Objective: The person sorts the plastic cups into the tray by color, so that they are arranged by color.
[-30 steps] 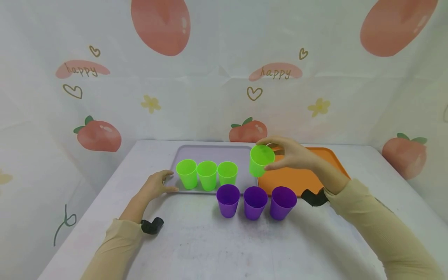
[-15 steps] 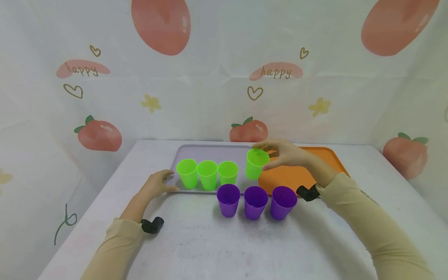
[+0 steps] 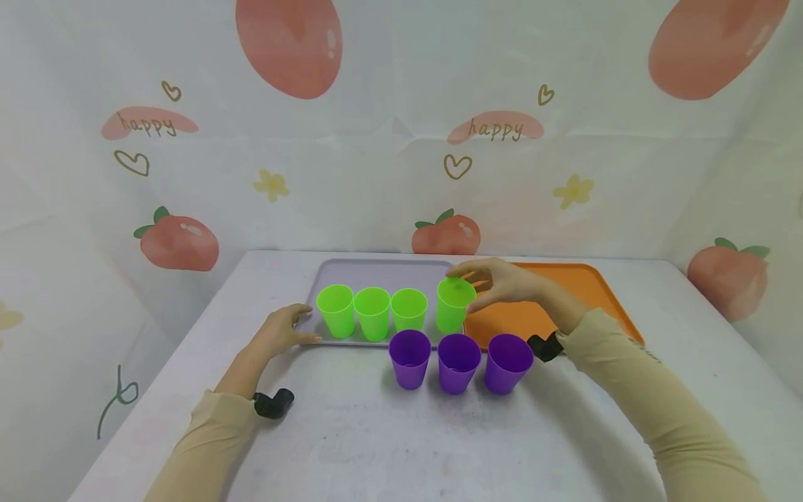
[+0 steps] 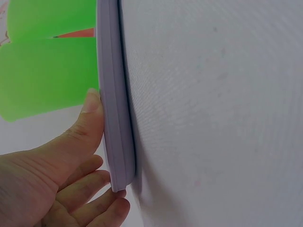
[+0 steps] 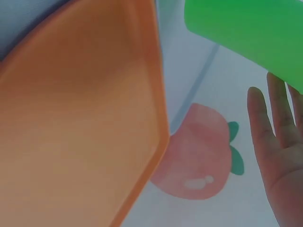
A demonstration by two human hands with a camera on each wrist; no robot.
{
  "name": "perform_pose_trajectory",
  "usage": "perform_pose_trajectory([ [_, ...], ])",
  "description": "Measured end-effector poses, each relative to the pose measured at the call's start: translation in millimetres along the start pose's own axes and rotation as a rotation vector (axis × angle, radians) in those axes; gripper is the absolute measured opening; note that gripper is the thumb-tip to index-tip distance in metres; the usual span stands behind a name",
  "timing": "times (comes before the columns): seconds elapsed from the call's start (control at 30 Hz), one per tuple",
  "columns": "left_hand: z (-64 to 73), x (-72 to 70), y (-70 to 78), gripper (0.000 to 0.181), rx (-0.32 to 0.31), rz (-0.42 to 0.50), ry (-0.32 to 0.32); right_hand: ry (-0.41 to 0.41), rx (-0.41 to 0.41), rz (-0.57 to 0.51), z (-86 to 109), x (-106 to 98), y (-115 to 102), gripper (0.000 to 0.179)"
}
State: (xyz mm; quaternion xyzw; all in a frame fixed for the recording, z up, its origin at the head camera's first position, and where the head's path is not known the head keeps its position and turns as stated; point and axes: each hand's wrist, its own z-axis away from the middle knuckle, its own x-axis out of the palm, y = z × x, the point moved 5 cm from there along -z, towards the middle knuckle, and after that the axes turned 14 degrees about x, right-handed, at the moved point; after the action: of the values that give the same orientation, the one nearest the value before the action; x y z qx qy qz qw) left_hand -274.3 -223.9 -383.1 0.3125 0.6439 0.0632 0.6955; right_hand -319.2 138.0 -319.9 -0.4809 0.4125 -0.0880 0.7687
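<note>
In the head view, my right hand (image 3: 505,282) holds a green plastic cup (image 3: 453,314) between thumb and fingers. That cup is upright at the right end of the grey-lilac tray (image 3: 389,272); whether its base touches the tray cannot be told. Three more green cups (image 3: 373,317) stand in a row along the tray's front side. My left hand (image 3: 279,331) grips the tray's front left corner. The left wrist view has its thumb (image 4: 90,111) on the tray edge beside a green cup (image 4: 47,78). In the right wrist view, straight fingers (image 5: 258,113) lie near the held cup (image 5: 251,33).
An orange tray (image 3: 571,279) adjoins the grey tray's right side. Three purple cups (image 3: 458,366) stand upright on the white table (image 3: 389,439), in front of the trays. A printed cloth (image 3: 351,160) hangs behind the table.
My right hand has moved left and down with the green cup, from above the join of the trays to the grey tray's right end. The left hand has stayed put.
</note>
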Motion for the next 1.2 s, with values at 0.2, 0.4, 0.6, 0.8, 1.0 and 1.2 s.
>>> perform_pose_trajectory([
  [0.2,-0.2,0.2,0.6,0.072,-0.005,-0.001,-0.002,-0.032,0.023,0.016,-5.0,4.2,3.7,0.069],
  [0.4,-0.1,0.2,0.8,0.072,-0.009,0.0,-0.007,-0.057,0.024,0.022,-8.0,8.1,6.4,0.07],
  [0.6,0.7,-0.2,1.9,0.072,-0.01,0.008,-0.006,-0.077,0.023,0.03,-9.5,10.3,8.4,0.071],
  [0.8,1.3,-0.1,2.0,0.072,-0.006,0.006,-0.004,-0.104,0.014,0.009,-12.0,13.0,10.1,0.071],
  [1.0,0.5,0.5,0.3,0.073,-0.007,0.0,-0.006,-0.117,0.016,-0.01,-14.1,14.7,13.3,0.071],
  [1.2,0.1,0.9,-0.9,0.073,-0.011,0.002,-0.003,-0.112,0.007,0.012,-15.1,15.8,13.9,0.069],
])
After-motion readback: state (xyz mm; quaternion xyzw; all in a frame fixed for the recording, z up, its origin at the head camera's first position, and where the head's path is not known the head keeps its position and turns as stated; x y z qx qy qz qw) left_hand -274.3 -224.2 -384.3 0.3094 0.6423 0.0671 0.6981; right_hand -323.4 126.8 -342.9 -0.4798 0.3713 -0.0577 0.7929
